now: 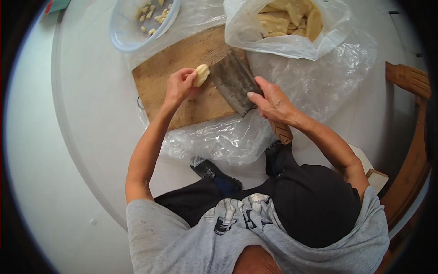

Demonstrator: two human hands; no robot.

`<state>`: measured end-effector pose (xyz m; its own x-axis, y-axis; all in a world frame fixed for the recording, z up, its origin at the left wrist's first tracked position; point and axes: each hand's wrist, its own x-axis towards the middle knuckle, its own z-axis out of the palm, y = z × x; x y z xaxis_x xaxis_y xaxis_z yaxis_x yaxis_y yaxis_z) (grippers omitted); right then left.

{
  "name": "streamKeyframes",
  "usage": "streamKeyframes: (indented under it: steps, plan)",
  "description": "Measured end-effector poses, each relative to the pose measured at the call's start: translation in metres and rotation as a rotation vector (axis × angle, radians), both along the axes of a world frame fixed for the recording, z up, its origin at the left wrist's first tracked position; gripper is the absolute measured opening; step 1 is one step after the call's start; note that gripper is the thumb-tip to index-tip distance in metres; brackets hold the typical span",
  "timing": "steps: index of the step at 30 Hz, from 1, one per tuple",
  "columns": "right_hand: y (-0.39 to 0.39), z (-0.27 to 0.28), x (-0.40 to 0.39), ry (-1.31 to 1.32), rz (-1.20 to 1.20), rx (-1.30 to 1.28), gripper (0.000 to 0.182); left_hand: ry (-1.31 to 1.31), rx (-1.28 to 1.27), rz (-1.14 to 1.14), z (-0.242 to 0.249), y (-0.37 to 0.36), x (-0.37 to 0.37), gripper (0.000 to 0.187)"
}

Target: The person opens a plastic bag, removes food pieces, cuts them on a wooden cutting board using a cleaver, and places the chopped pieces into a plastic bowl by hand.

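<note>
My left hand point(180, 85) pinches a small bunch of pale yellow food pieces point(201, 75) between thumb and fingers, over the wooden cutting board point(171, 68). In my right hand point(275, 102) is a cleaver point(235, 83), its handle wrapped by my fingers and its wide dark blade lying across the board's right part. The blade's left edge is close beside the yellow pieces. Beyond the board, a clear plastic bag point(285, 48) stands open with larger pale yellow slabs point(292, 20) inside. At the upper left, a translucent plastic bowl point(119, 39) holds small cut bits point(155, 17).
Crumpled clear plastic sheeting point(228, 139) spreads under the board and to its right on the pale round table point(96, 105). A wooden chair point(406, 178) stands at the right. My legs and dark shoes point(214, 173) are below the board in view.
</note>
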<state>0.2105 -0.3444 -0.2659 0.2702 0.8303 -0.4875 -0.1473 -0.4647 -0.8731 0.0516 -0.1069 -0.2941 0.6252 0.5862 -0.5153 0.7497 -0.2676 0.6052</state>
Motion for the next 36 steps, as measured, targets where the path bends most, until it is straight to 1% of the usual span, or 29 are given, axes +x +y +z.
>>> streamKeyframes:
  steps: [1, 2, 5, 6, 8, 10, 12, 13, 14, 15, 17, 18, 21, 25, 28, 31, 33, 36]
  plan:
    - [-0.001, -0.001, 0.002, -0.027, -0.012, 0.003, 0.021, 0.074, 0.329, -0.199, 0.003, -0.002, 0.004, 0.039]
    - [-0.001, -0.001, 0.001, -0.040, -0.010, -0.014, 0.022, 0.193, 0.576, -0.274, 0.016, -0.007, 0.008, 0.045]
    - [-0.002, 0.002, 0.000, -0.055, -0.017, -0.005, 0.023, -0.121, 0.652, -0.401, 0.052, -0.007, 0.036, 0.038]
    - [-0.002, 0.000, 0.000, -0.066, 0.005, -0.027, 0.024, -0.272, 0.436, -0.346, 0.062, -0.016, 0.057, 0.030]
    - [-0.004, -0.001, 0.000, -0.055, 0.009, -0.039, 0.024, -0.492, 0.132, -0.465, 0.089, -0.046, 0.108, 0.024]
    - [-0.003, 0.003, 0.002, -0.051, 0.025, -0.049, 0.024, -0.621, 0.072, -0.629, 0.081, -0.064, 0.166, 0.022]
    - [-0.003, 0.003, 0.004, -0.047, 0.025, -0.018, 0.025, -0.622, 0.149, -0.747, 0.047, -0.067, 0.226, 0.029]
    - [-0.005, 0.002, 0.004, -0.041, 0.023, -0.006, 0.025, -0.685, 0.257, -0.795, 0.029, -0.066, 0.249, 0.033]
    - [-0.007, -0.006, 0.002, -0.113, 0.022, 0.068, 0.028, -0.750, 0.366, -0.844, 0.013, -0.064, 0.270, 0.038]
    - [-0.007, -0.004, 0.004, -0.093, 0.033, 0.025, 0.029, -0.817, 0.477, -0.890, 0.004, -0.064, 0.286, 0.043]
    - [-0.006, 0.001, 0.005, -0.039, 0.058, -0.065, 0.031, -0.728, 0.695, -0.962, 0.002, -0.062, 0.300, 0.053]
    - [-0.008, -0.013, 0.000, -0.111, 0.063, -0.039, 0.034, -0.679, 0.804, -0.994, 0.000, -0.061, 0.304, 0.058]
    - [-0.006, -0.009, 0.007, -0.044, 0.091, -0.061, 0.037, -0.591, 0.772, -0.953, 0.002, -0.055, 0.309, 0.062]
    - [-0.007, -0.011, 0.009, -0.043, 0.074, -0.041, 0.037, -0.411, 0.769, -0.928, 0.009, -0.059, 0.311, 0.059]
    - [-0.007, -0.006, 0.011, -0.043, 0.045, -0.009, 0.035, -0.582, 1.021, -0.917, 0.005, -0.065, 0.310, 0.056]
    - [-0.007, -0.007, 0.011, -0.031, 0.040, 0.000, 0.034, -0.609, 1.154, -0.914, 0.007, -0.072, 0.307, 0.053]
    - [-0.007, -0.005, 0.012, -0.018, 0.044, -0.009, 0.034, -0.546, 1.112, -0.904, 0.012, -0.076, 0.301, 0.046]
    - [-0.007, -0.009, 0.009, -0.082, 0.042, 0.007, 0.034, -0.461, 1.062, -0.888, 0.014, -0.079, 0.302, 0.034]
